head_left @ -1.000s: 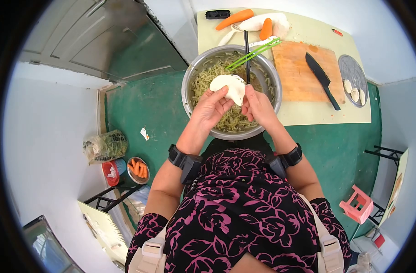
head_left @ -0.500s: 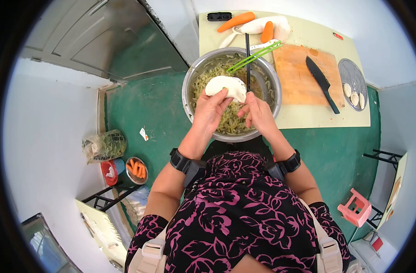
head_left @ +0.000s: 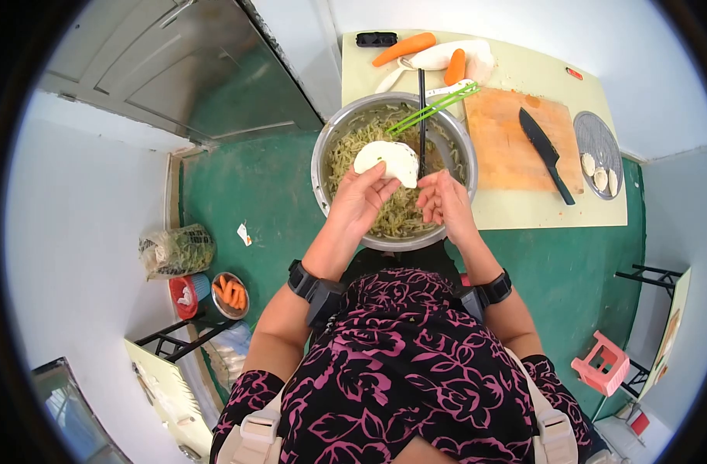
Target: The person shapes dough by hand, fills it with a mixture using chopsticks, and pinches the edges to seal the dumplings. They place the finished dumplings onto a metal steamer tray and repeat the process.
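My left hand point(head_left: 363, 195) pinches a white folded dumpling point(head_left: 387, 161) with a small green bit on its surface. Just right of the dumpling's tip is my right hand point(head_left: 444, 199), its fingers curled and close together; whether anything is between them is too small to tell. Both hands are over a large metal bowl point(head_left: 319, 174) of shredded green filling point(head_left: 404, 220). Green chopsticks point(head_left: 438, 107) and a black stick-like utensil point(head_left: 421, 116) lean in the bowl.
Right of the bowl, a wooden cutting board point(head_left: 496, 147) holds a black knife point(head_left: 541, 143). A round tray point(head_left: 593, 127) with several dumplings lies beyond it. Carrots point(head_left: 404, 49) and a white radish point(head_left: 438, 56) lie at the table's back. A pink stool point(head_left: 601, 363) stands lower right.
The dumpling has shifted slightly right and down in the view with my left hand. My right hand's fingers have drawn away from the dumpling's edge. The bowl and table appear slightly lower.
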Demonstrator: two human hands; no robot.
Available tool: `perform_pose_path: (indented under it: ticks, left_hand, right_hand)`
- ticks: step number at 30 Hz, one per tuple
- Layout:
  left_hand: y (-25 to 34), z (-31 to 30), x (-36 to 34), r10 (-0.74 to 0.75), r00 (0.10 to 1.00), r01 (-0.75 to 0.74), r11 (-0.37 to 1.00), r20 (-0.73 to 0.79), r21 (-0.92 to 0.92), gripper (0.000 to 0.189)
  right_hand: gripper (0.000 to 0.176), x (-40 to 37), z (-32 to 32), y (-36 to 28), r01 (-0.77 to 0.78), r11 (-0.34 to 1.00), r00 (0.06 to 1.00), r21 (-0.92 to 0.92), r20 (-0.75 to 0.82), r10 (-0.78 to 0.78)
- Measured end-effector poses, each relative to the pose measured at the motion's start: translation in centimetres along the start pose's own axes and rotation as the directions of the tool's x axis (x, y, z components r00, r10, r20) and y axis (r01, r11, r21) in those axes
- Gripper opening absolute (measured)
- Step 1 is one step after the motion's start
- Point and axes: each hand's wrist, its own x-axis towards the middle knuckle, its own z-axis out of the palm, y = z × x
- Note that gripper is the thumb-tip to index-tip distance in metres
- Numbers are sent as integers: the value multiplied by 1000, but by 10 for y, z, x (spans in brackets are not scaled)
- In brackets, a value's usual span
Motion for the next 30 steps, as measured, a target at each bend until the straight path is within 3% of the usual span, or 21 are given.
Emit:
perform_pose_path:
  ticks: [4,8,11,14,17,20,23,30]
  left_hand:
    - [-2,4,-2,24,999,-27,995,41,91,28]
    - [-5,5,-1,40,999,-44,992,34,122,28]
    - [-7,3,1,28,1000,-29,995,12,96,28]
    - [-6,1,3,11,1000,-11,998,0,64,28]
    - [0,3,3,-34,999,33,999,30,24,28]
    - [2,6,3,-75,996,76,997,52,-19,29]
    - [1,6,3,-90,995,91,995,37,-34,31]
    - [-2,10,2,-89,995,90,996,35,-11,31]
  right_hand:
    - [24,5,2,12,123,991,992,-50,3,-123]
    - [26,16,2,24,175,955,982,-241,-23,-186]
    - [28,12,3,18,129,960,990,-248,-15,-137]
    - [26,1,8,-1,46,993,996,105,-85,-37]
    - [26,9,-5,11,48,995,979,-85,-195,-64]
    - [26,14,-7,23,82,956,988,-283,-103,-115]
    - [26,12,3,22,273,939,960,-208,-3,-279]
    - [26,13,6,15,302,922,948,-242,-22,-316]
